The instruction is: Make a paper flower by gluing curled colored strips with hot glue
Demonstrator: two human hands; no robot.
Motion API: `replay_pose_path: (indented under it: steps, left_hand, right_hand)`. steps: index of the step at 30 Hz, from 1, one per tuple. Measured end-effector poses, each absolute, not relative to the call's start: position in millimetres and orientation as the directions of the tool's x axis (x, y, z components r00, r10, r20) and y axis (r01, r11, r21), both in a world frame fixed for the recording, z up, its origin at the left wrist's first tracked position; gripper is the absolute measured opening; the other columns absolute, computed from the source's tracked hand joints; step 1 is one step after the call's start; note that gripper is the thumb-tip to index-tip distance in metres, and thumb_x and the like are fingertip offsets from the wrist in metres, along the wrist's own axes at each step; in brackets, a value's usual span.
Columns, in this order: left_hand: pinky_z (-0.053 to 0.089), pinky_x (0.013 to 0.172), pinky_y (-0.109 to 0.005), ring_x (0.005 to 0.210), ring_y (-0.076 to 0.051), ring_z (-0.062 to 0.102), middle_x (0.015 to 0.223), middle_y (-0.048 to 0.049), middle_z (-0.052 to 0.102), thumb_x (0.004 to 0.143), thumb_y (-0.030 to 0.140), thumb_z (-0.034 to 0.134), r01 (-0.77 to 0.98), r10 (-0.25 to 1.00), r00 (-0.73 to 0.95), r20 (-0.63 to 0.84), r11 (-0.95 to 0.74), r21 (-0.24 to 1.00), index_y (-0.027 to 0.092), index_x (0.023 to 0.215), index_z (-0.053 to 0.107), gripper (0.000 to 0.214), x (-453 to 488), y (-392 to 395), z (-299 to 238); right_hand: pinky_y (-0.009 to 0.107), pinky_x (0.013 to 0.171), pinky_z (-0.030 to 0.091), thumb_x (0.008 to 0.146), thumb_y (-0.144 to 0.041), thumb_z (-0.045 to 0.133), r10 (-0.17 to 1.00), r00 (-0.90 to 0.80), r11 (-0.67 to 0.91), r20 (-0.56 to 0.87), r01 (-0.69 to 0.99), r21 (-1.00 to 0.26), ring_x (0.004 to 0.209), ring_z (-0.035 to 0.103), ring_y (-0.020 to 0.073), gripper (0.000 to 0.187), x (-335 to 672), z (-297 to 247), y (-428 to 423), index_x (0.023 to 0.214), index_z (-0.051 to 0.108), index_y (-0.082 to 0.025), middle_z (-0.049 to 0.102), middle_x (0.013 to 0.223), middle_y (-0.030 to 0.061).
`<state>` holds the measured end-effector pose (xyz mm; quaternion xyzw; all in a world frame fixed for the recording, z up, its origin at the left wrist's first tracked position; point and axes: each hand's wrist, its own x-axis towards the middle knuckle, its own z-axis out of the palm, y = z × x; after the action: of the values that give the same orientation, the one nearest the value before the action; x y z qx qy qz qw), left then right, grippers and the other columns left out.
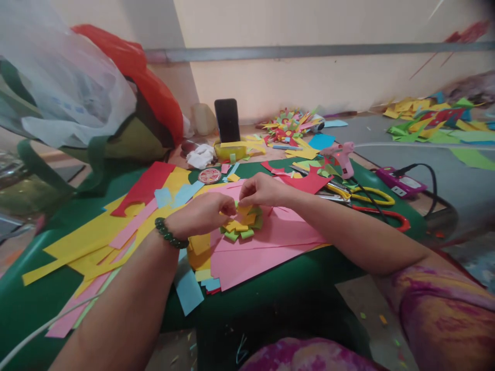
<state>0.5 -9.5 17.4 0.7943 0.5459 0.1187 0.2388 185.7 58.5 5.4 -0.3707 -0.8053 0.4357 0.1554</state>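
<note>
A paper flower with curled yellow and light green petals lies on pink paper sheets. My left hand, wearing a dark green bead bracelet, is at the flower's left side with its fingers curled closed. Over the flower's far side, my right hand has thumb and fingertips pinched together just above a yellow petal. Whatever lies between the fingertips of either hand is too small to make out. Part of the flower is hidden under the hands.
Coloured paper strips spread at left. A pink glue gun, yellow-handled scissors and red-handled scissors lie right, near a purple power strip. Behind are a phone, a round tin and a multicoloured paper pile.
</note>
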Motion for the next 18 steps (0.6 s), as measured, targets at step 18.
replay_pose_path:
  steps: [18]
  left_hand:
    - [0.044,0.07,-0.028,0.075,-0.022,0.064,0.086,-0.0044,0.074,0.07,0.02,0.059,0.822,0.875,0.473,-0.099,-0.398,0.407,0.031,0.092,0.079,0.031,3,-19,20]
  right_hand:
    - [0.02,0.052,0.035,0.075,-0.013,0.068,0.772,-0.627,0.481,-0.101,0.682,-0.551,0.054,0.056,0.0087,0.009,182,11,45,0.075,0.077,-0.016,0.069,0.065,-0.0004]
